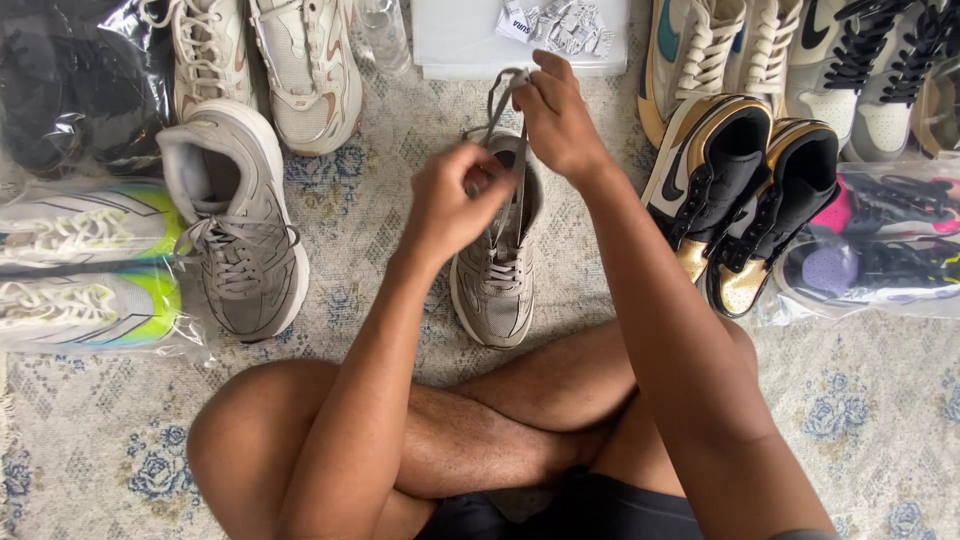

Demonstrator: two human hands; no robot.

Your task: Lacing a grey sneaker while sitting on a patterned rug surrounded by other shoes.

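Observation:
A grey sneaker (497, 280) stands on the carpet in front of my crossed legs, toe toward me. My left hand (452, 205) pinches its grey laces (505, 100) just above the tongue. My right hand (555, 115) is closed on the same laces higher up and holds them taut above the shoe. The matching grey sneaker (235, 215) lies to the left with its laces tied.
Black and gold sneakers (745, 195) sit at the right, next to bagged shoes (880, 250). White and neon shoes in plastic (85, 265) lie at the left. Cream sneakers (265, 60), a white box (470, 40) and more pairs line the far edge of the patterned carpet (880, 410).

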